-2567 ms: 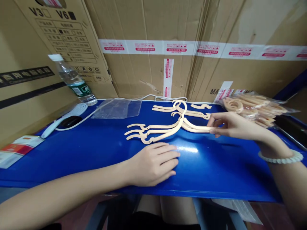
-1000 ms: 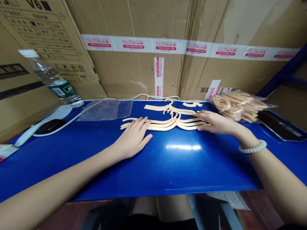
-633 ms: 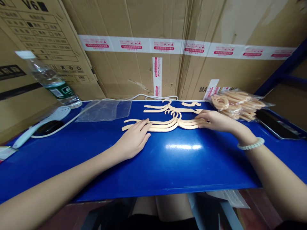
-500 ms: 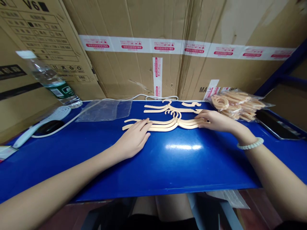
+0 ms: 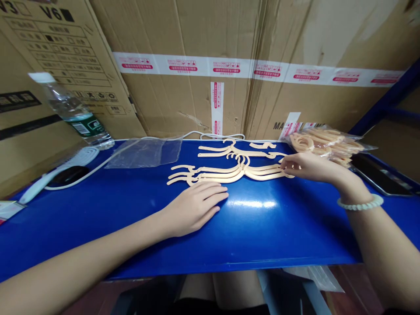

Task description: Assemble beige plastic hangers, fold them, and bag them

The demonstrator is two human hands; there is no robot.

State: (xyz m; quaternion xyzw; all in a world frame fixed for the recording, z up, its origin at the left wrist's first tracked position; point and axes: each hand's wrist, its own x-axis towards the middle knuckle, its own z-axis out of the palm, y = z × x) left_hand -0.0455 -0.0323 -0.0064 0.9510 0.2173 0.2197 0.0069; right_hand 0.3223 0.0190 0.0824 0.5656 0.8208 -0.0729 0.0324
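Several cream plastic folding hangers [image 5: 218, 175] lie nested in a row on the blue table, their hooks gathered in the middle and pointing away from me. Curved end pieces stick out at their left side. My left hand [image 5: 198, 208] rests flat on the table just in front of them, fingers stretched out and holding nothing. At the right ends of the hangers, my right hand [image 5: 306, 167] has its fingers bent down around an end piece; the fingertips are partly hidden. Behind the row lies another hanger [image 5: 252, 153], with a loose cream piece [image 5: 262, 145] beyond it.
A clear bag of cream hanger parts [image 5: 323, 142] sits at the back right, beside a dark phone [image 5: 380, 175]. To the left are an empty plastic bag [image 5: 144, 153], a hairbrush [image 5: 62, 168], a white cable and a water bottle [image 5: 77, 116]. Cardboard boxes [image 5: 183, 100] wall the back.
My left hand has come off the hangers' left ends, moving right and toward me. My right hand has shifted slightly right along the hanger ends. The view has tilted a little.
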